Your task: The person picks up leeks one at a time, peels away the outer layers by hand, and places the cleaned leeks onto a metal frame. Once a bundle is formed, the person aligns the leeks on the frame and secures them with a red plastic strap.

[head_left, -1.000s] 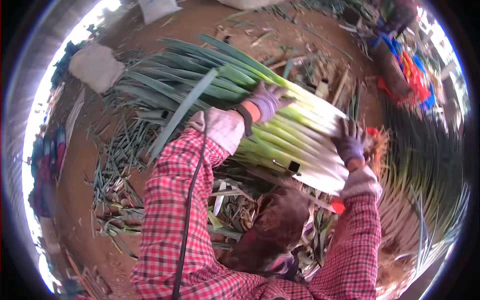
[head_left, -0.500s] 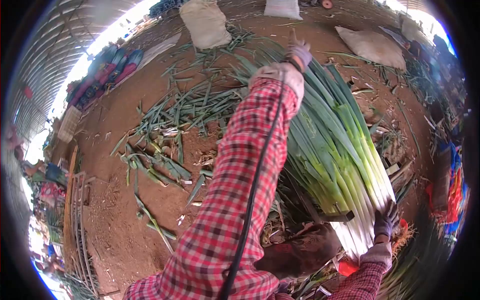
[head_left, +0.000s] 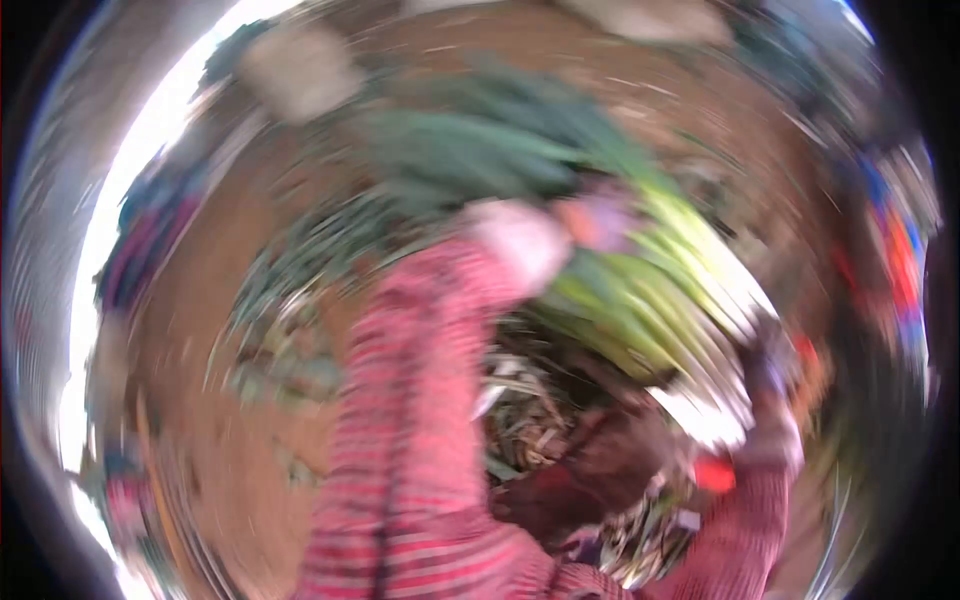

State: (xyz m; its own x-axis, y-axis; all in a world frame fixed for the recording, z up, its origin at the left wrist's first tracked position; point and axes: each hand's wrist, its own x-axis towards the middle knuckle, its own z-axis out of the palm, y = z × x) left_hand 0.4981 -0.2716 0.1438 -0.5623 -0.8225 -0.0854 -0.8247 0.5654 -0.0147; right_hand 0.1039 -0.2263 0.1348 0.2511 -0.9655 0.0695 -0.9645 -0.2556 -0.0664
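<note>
A big bundle of green onions or leeks (head_left: 640,300) lies slantwise, green leaves at the upper left and white stalks at the lower right. My left hand (head_left: 602,215), in a pale purple glove at the end of a red checked sleeve, is over the middle of the bundle where leaves meet stalks; motion blur smears its fingers. My right hand (head_left: 765,362), gloved in dark purple, rests against the white ends at the lower right, its fingers blurred too. Beneath the stalks is a dark brown shape (head_left: 600,465). The frame is strongly blurred.
Cut leaves (head_left: 330,240) lie scattered on the brown soil at the left. A pale sack (head_left: 302,72) stands at the upper left, another (head_left: 655,18) at the top. Blue and red material (head_left: 895,250) is at the right edge. Trimmings (head_left: 520,400) lie below the bundle.
My left hand has come down from the leaf tips to the bundle's middle. The leaves now bend toward the left. The whole view has shifted and blurred; my right hand remains by the white ends.
</note>
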